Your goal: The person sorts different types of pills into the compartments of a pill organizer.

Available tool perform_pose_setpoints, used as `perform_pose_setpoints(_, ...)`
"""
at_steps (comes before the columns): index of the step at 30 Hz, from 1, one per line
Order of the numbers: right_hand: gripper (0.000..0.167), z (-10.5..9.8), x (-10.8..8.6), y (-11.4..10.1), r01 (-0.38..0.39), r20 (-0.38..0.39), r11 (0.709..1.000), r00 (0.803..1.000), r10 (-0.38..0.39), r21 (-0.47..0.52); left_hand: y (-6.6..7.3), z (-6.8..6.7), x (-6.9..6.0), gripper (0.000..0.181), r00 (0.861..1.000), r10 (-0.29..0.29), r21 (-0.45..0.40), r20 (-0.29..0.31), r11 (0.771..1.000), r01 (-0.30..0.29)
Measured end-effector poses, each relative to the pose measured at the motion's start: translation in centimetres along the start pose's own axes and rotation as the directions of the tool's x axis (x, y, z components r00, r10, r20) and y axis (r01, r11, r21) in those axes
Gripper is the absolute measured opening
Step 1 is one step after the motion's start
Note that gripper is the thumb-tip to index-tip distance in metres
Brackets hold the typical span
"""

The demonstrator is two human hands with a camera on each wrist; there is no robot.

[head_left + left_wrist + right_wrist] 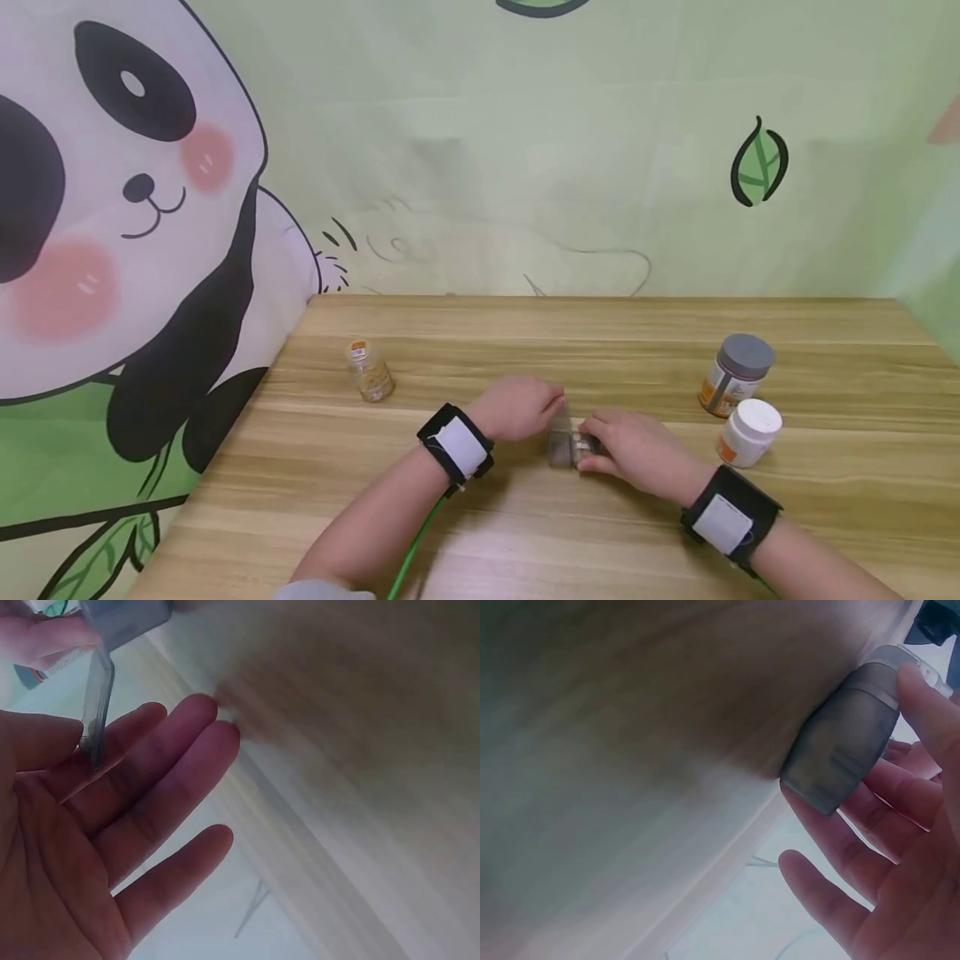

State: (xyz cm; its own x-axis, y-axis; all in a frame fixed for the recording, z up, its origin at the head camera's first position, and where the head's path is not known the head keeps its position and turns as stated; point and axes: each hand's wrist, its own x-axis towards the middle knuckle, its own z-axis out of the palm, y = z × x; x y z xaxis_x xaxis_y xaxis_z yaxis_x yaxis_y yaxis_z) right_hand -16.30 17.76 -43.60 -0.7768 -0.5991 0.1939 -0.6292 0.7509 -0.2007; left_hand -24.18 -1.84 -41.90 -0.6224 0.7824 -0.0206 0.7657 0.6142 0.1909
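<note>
We pinch the raised lid (100,686) with our left hand (516,408); our right hand (636,447) grips the box (559,450) (lying lengthwise between both) at its right end.

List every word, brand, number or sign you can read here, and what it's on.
No text is legible.
Grey-lidded jar: label print too small to read.
White-lidded jar: label too blurred.
Clear jar: label on its lid too small.
Small grey box: faint marking, too small and blurred.
</note>
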Motion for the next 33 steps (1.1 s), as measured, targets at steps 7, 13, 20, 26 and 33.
perform_pose_setpoints(7, 0.041, -0.1, -0.1, -0.1, -0.013, 0.004, 1.000, 1.000, 0.013, 0.007, -0.2, 0.3, -0.5, 0.028, 0.999, -0.014, 0.046, -0.042, 0.999, 0.016)
perform_pose_setpoints(13, 0.052, -0.7, -0.1, -0.2, -0.051, 0.039, 0.999, 0.998, 0.051, -0.003, -0.9, -0.8, -3.1, 0.041, 0.986, -0.073, -0.122, -0.149, 0.991, 0.055)
perform_pose_setpoints(20, 0.064, -1.4, -1.5, -0.4, -0.147, 0.082, 0.988, 0.986, 0.143, 0.051, -3.6, -1.7, -8.2, 0.042, 0.869, -0.155, -0.282, -0.469, 0.959, 0.019)
perform_pose_setpoints(26, 0.058, -2.0, -3.0, -0.8, -0.103, -0.017, 0.992, 0.994, 0.105, 0.076, -8.7, -2.9, -12.3, 0.059, 0.617, -0.372, -0.405, -0.694, 0.909, 0.092)
perform_pose_setpoints(33, 0.052, -2.6, -4.4, -1.2, 0.004, -0.171, 0.995, 0.985, 0.013, 0.102, -13.3, -2.3, -14.9, 0.087, 0.493, -0.743, -0.745, -0.451, 0.618, 0.250)
